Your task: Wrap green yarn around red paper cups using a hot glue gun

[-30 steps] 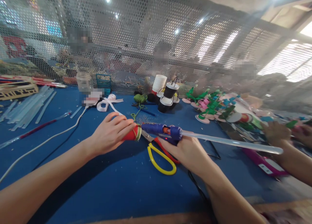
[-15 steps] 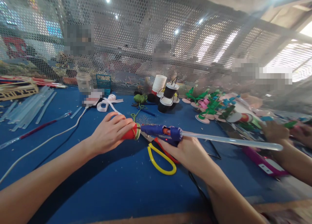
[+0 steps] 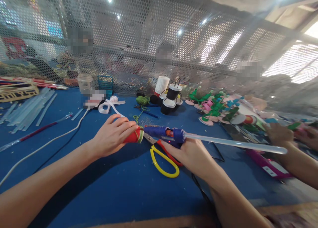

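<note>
My left hand (image 3: 113, 133) is closed around a small red cup (image 3: 132, 136), tipped on its side with its pale green rim toward the right. Green yarn (image 3: 136, 118) runs from the cup back to a green ball of yarn (image 3: 142, 100). In my right hand (image 3: 195, 155) is a blue hot glue gun (image 3: 165, 132), its nozzle close to the cup's rim; whether they touch I cannot tell. A long clear glue stick (image 3: 236, 143) sticks out of the gun's back end. Scissors (image 3: 165, 161) with yellow and red handles lie under the gun.
Glue sticks (image 3: 32, 110) and a white cable (image 3: 53, 138) lie on the left of the blue table. White ribbon (image 3: 109, 105), black buckets (image 3: 169, 105) and stacked white cups (image 3: 162, 85) stand farther back. Green and pink paper plants (image 3: 211, 107) and another person's hand (image 3: 279, 133) are at right.
The glue gun's nozzle has shifted very slightly upward at the cup's rim. The cup has turned a little in my left hand. Both hands keep their hold.
</note>
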The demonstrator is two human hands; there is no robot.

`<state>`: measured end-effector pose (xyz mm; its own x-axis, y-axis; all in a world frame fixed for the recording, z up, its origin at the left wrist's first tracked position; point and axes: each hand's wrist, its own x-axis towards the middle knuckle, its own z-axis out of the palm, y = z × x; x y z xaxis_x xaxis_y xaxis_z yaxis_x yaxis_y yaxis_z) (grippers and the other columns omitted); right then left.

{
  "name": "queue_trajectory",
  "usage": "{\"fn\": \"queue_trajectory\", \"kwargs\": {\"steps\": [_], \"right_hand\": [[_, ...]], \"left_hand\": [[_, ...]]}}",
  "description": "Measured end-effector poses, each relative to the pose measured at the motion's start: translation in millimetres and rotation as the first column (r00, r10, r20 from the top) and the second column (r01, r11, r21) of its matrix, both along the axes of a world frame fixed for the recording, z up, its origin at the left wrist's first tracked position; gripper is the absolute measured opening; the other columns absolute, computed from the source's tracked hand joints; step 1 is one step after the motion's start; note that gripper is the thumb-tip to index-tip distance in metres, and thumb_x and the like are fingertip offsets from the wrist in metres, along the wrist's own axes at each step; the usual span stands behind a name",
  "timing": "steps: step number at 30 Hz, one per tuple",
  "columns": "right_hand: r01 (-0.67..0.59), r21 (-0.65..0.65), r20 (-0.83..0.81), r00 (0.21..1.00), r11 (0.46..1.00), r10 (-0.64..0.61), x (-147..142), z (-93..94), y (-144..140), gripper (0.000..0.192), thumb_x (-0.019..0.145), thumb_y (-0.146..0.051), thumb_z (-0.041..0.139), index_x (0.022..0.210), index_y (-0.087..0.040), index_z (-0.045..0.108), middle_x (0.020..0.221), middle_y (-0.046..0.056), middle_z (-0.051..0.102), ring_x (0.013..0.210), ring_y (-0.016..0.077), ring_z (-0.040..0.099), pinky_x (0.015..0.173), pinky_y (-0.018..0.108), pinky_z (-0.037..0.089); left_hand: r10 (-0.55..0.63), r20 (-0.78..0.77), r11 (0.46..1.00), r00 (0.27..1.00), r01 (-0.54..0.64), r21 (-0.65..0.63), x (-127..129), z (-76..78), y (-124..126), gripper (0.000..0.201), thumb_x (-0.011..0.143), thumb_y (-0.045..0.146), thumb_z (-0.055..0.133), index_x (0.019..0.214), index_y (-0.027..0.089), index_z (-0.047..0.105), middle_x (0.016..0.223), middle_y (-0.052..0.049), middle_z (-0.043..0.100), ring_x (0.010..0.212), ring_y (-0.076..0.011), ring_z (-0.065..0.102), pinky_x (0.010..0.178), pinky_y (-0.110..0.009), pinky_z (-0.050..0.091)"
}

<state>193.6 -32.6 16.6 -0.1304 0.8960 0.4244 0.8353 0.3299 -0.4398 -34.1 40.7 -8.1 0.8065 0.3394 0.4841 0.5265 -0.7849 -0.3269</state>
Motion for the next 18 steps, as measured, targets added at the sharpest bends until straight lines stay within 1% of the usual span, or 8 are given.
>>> {"fn": "queue_trajectory", "kwargs": {"steps": [5, 9, 11, 13, 18], "right_hand": [[-0.039, -0.031, 0.006, 0.999, 0.999, 0.039, 0.5, -0.4, -0.9, 0.016, 0.076, -0.028, 0.051, 0.064, -0.019, 0.056, 0.062, 0.000, 0.062, 0.051, 0.0135, 0.052, 0.050, 0.023, 0.041], [-0.070, -0.046, 0.028, 0.997, 0.997, 0.071, 1.0, -1.5, -3.4, 0.013, 0.076, -0.024, 0.050, 0.065, -0.019, 0.054, 0.060, -0.001, 0.061, 0.050, 0.0129, 0.050, 0.050, 0.023, 0.041], [-0.068, -0.041, 0.035, 0.997, 0.997, 0.070, 0.7, -1.8, -4.7, 0.013, 0.075, -0.022, 0.049, 0.063, -0.019, 0.052, 0.058, -0.001, 0.059, 0.050, 0.0127, 0.050, 0.049, 0.023, 0.041], [-0.065, -0.039, 0.046, 0.997, 0.997, 0.067, 0.2, -1.8, -5.1, 0.016, 0.075, -0.023, 0.049, 0.060, -0.019, 0.050, 0.057, -0.001, 0.058, 0.049, 0.0124, 0.048, 0.047, 0.023, 0.039], [-0.040, -0.011, 0.025, 0.999, 0.999, 0.040, -0.2, -0.9, -2.2, 0.017, 0.074, -0.027, 0.051, 0.060, -0.019, 0.052, 0.058, 0.000, 0.058, 0.049, 0.0127, 0.049, 0.047, 0.023, 0.039]], "left_hand": [[0.026, 0.061, 0.999, 0.998, -0.023, -0.047, -0.1, -2.4, 1.9, 0.038, 0.074, 0.027, 0.057, 0.110, 0.016, 0.052, 0.111, -0.007, 0.062, 0.098, -0.0226, 0.054, 0.089, -0.038, 0.033], [0.038, 0.085, 0.996, 0.996, -0.031, -0.089, -0.5, -2.8, 3.4, 0.038, 0.075, 0.029, 0.057, 0.110, 0.016, 0.052, 0.110, -0.009, 0.062, 0.097, -0.0225, 0.054, 0.087, -0.038, 0.034], [0.042, 0.088, 0.995, 0.995, -0.033, -0.097, -0.8, -2.9, 3.9, 0.038, 0.075, 0.029, 0.057, 0.109, 0.015, 0.052, 0.111, -0.009, 0.062, 0.097, -0.0228, 0.054, 0.087, -0.038, 0.034], [0.042, 0.092, 0.995, 0.995, -0.034, -0.092, -1.1, -3.2, 4.4, 0.038, 0.075, 0.030, 0.057, 0.109, 0.015, 0.052, 0.110, -0.010, 0.062, 0.097, -0.0229, 0.054, 0.087, -0.038, 0.034], [0.031, 0.057, 0.999, 0.998, -0.029, -0.043, -0.7, -3.1, 3.4, 0.038, 0.075, 0.027, 0.056, 0.111, 0.015, 0.052, 0.111, -0.008, 0.062, 0.098, -0.0231, 0.053, 0.088, -0.038, 0.033]]}}
